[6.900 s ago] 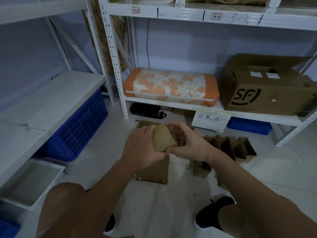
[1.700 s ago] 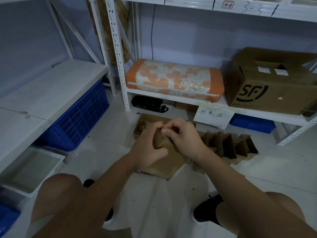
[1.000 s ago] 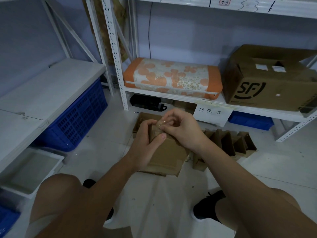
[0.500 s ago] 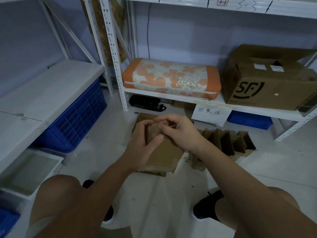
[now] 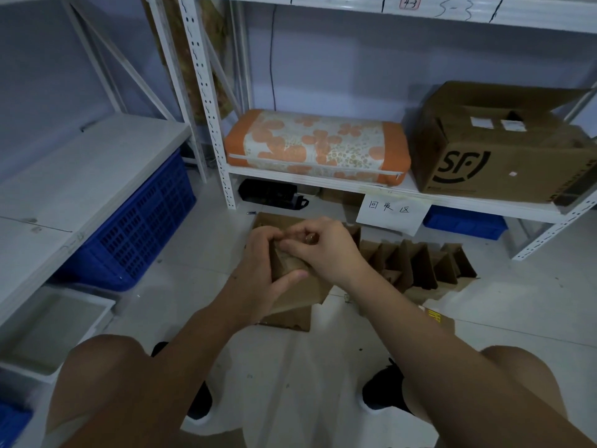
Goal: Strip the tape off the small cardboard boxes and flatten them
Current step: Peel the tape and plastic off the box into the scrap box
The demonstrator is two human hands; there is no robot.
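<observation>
My left hand (image 5: pixel 258 273) grips a small box (image 5: pixel 286 265) at centre; right hand (image 5: pixel 326 250) pinches at its top edge — tape, probably. Flattened pile (image 5: pixel 300 305) at 6 o'clock, standing boxes (image 5: pixel 420 266) at 3 — partway, I judge.

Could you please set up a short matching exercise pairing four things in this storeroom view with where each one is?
Things:
1. small cardboard box
2. orange floral cushion
3. blue crate
4. handwritten paper sign

Places:
A. under the white shelf on the left
B. held between the left hand and right hand
C. hanging from the shelf edge
D. lying on the shelf beside the SF carton

Pairs: 1-B, 2-D, 3-A, 4-C
</observation>
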